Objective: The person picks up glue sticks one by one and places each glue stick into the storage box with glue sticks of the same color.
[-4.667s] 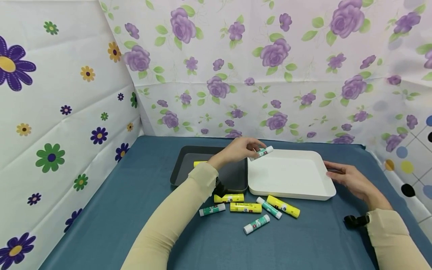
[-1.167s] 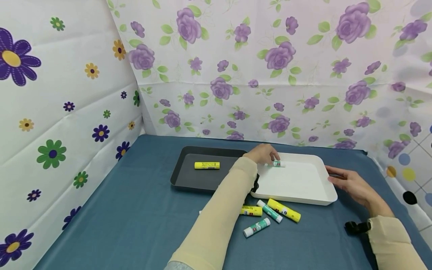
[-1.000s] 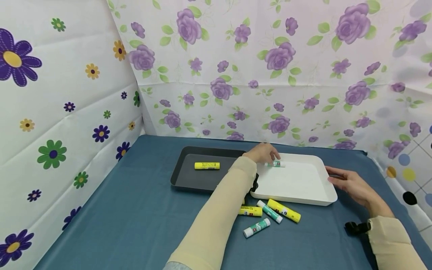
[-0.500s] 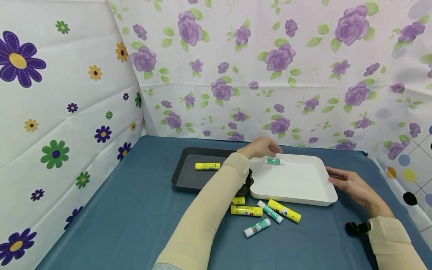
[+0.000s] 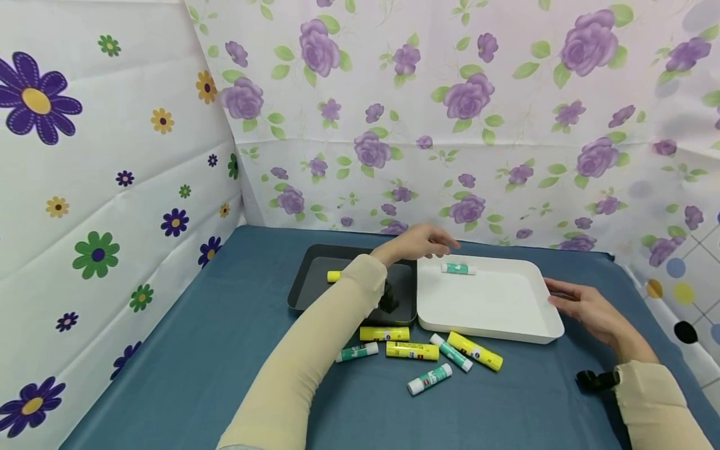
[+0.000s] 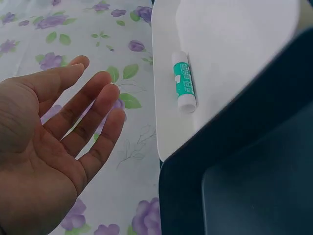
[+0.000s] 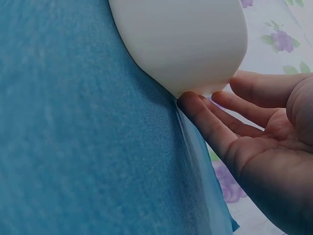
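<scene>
My left hand (image 5: 420,242) hovers over the back edges where the two trays meet, its fingers relaxed with nothing in them. Just beyond its fingertips, a green-and-white glue stick (image 5: 458,269) lies in the white tray (image 5: 495,303); the left wrist view shows the same glue stick (image 6: 184,82) apart from the fingers. At the white tray's right end, my right hand (image 5: 587,306) touches the rim with extended fingers, also seen in the right wrist view. A yellow glue stick (image 5: 334,276) in the dark grey tray (image 5: 306,287) is partly hidden by my left sleeve.
In front of the trays lie several more glue sticks: yellow ones (image 5: 412,350) and green-and-white ones (image 5: 430,379) on the blue cloth (image 5: 225,350). Flowered sheets (image 5: 360,112) hang behind and to the left of the table.
My left hand carried the green-and-white glue stick into the white tray and let go of it. Since then it has drawn back up and left. My right hand has stayed at the tray's end.
</scene>
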`<state>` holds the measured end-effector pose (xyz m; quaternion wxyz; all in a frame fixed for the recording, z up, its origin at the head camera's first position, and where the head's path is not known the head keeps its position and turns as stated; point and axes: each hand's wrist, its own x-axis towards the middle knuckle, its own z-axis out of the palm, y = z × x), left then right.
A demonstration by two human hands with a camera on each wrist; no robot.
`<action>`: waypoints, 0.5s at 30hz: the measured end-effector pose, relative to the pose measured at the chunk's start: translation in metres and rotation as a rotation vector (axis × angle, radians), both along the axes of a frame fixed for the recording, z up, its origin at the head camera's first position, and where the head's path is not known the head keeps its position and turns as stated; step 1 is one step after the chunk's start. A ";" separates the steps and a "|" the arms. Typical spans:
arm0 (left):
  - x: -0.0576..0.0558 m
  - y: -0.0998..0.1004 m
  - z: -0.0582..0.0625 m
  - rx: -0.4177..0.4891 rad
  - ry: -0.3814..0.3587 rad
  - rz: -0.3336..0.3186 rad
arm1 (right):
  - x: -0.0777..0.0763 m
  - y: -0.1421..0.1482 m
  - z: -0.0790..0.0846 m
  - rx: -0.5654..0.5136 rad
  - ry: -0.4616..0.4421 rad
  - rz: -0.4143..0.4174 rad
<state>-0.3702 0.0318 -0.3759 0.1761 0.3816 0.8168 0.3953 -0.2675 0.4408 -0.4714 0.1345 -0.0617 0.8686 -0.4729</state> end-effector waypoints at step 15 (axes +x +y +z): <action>0.035 -0.031 -0.004 0.004 -0.018 -0.032 | 0.000 0.000 -0.002 -0.027 -0.016 -0.008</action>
